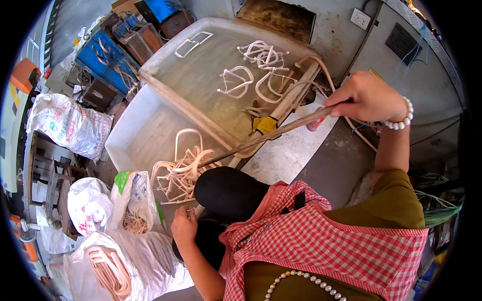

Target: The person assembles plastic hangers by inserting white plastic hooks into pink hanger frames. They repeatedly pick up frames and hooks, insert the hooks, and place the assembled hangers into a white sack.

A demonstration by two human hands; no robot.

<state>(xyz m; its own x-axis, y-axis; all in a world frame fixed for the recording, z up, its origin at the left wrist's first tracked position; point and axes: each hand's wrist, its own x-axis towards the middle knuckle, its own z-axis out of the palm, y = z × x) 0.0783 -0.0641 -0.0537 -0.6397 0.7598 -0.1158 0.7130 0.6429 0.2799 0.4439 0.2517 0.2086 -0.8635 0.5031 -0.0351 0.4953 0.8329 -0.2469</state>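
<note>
My right hand (371, 98), raised at the right, is closed around one end of a long thin wooden stick (286, 129). The stick slants down to the left, and its far end reaches a tangled pile of pale pink plastic frames (182, 173). That pile sits in the nearer white tub (118, 133). Low beside my dark-clad knee is my left hand (184, 227), its fingers curled; whether anything small is in them is hidden. In the farther water-filled tub (221, 22), several white plastic frames (263, 54) lie in the water.
A yellow-and-black glove (265, 124) lies by the farther tub's near corner. A hose (329, 75) curves over its right edge. White sacks (90, 205) crowd the left, one holding folded pink strips (109, 271). A grey metal cabinet (401, 50) stands at the right.
</note>
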